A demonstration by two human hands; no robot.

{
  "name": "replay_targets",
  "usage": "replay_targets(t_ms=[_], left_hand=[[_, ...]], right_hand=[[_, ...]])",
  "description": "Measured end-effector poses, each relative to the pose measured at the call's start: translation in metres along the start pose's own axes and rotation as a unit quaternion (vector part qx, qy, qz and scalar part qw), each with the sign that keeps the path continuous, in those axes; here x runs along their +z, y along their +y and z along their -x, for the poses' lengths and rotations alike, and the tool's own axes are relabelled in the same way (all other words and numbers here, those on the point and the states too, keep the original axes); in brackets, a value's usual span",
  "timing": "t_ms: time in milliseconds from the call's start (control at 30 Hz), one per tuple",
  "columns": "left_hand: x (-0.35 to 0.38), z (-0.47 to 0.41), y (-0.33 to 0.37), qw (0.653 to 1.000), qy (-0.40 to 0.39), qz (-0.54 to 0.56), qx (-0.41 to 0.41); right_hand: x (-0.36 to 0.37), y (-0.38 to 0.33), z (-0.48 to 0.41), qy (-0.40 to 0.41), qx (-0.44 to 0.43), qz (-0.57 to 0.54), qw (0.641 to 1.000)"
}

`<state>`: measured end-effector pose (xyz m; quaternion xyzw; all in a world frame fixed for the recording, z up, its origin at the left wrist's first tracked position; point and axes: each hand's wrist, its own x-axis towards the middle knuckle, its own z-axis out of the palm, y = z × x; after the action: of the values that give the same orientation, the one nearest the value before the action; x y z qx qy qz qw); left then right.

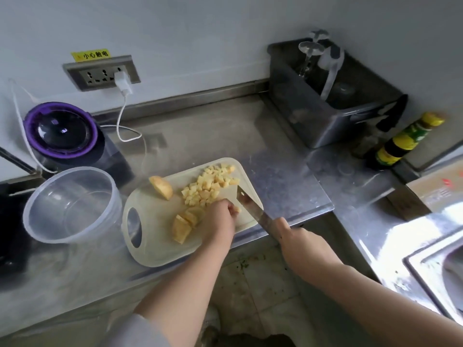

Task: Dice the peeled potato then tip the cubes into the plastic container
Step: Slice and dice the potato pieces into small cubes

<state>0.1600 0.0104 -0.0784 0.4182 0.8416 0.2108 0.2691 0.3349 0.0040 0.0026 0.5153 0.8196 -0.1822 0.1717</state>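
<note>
In the head view, the work sits on a pale cutting board [160, 236] that lies on the steel table [275, 151], its near side close to the table's front edge.

The dicing step looks well under way but not finished. A pile of cubes [208, 186] fills the board's far right part. A fan of uncut slices [188, 219] lies near its middle, and a thick potato chunk [161, 187] rests at its far left edge.

The left hand [220, 219] has its fingers curled down onto a small potato piece [236, 210] beside the cubes. The right hand [298, 239], just off the board's right edge, grips the handle of a knife [250, 206]. The blade slants across the board's right corner, close against the left fingertips.

The next cuts call for keeping those fingertips tucked back from the blade, then bringing the slices and the chunk under it. The plastic container [72, 204] stands open just beside the board's handle end, so tipping is a short swing left.

Open steel stretches behind and to the right of the board. A purple-lidded appliance [62, 131] with its cord crowds the space beyond the container. Because the board sits so near the front edge, a hard push toward the person could slide it or the cubes off.
</note>
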Motion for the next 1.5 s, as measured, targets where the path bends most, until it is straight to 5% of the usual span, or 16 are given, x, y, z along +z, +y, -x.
replay_targets(t_ms=[833,1167,1267,1400,1500], left_hand=[[-0.007,0.004,0.001,0.990,0.042,-0.122,0.063],[-0.024,-0.019,0.011,0.989,0.085,-0.092,0.077],[-0.027,-0.020,0.013,0.991,0.032,-0.053,0.121],[-0.022,-0.014,0.013,0.968,-0.147,-0.095,0.182],[-0.021,-0.022,0.012,0.973,-0.124,-0.099,0.169]], right_hand=[[0.006,0.001,-0.015,-0.051,-0.042,0.032,0.997],[-0.032,0.014,-0.019,0.019,-0.028,0.050,0.998],[-0.035,0.021,-0.022,0.030,-0.014,0.037,0.999],[-0.039,0.029,-0.025,0.059,0.017,-0.007,0.998],[-0.040,0.031,-0.025,0.065,0.026,-0.018,0.997]])
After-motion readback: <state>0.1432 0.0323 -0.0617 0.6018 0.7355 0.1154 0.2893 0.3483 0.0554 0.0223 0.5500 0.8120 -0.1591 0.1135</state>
